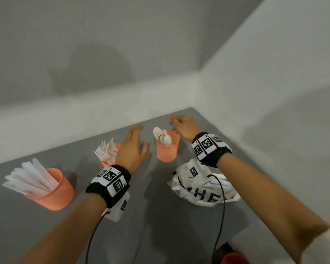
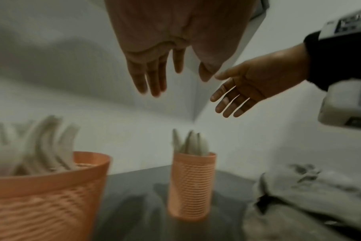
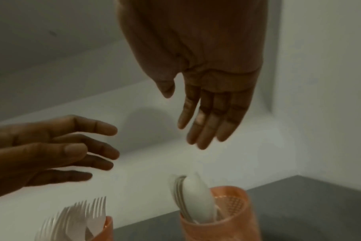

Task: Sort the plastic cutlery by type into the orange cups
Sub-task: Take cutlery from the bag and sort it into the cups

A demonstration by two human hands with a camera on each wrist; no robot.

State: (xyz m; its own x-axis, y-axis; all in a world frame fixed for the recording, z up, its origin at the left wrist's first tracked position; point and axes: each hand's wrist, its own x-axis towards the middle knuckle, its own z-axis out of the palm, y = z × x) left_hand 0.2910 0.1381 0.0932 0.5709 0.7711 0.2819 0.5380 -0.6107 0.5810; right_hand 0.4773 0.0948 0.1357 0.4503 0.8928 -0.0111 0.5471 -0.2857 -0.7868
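Both our hands hover open and empty over the sorted cups

From the head view, our left hand [image 1: 133, 147] and right hand [image 1: 183, 126] flank the spoon cup [image 1: 167, 150]; the fork cup [image 1: 108, 158] sits partly behind the left hand, the knife cup [image 1: 53, 191] stands far left, and a white plastic bag [image 1: 202, 189] lies under the right wrist on the grey table [image 1: 160, 225]. The left wrist view shows straight fingers [image 2: 152, 78] above both nearer cups. The right wrist view shows the spoons [image 3: 196, 192] and forks [image 3: 80, 216] below loose fingers [image 3: 206, 124]
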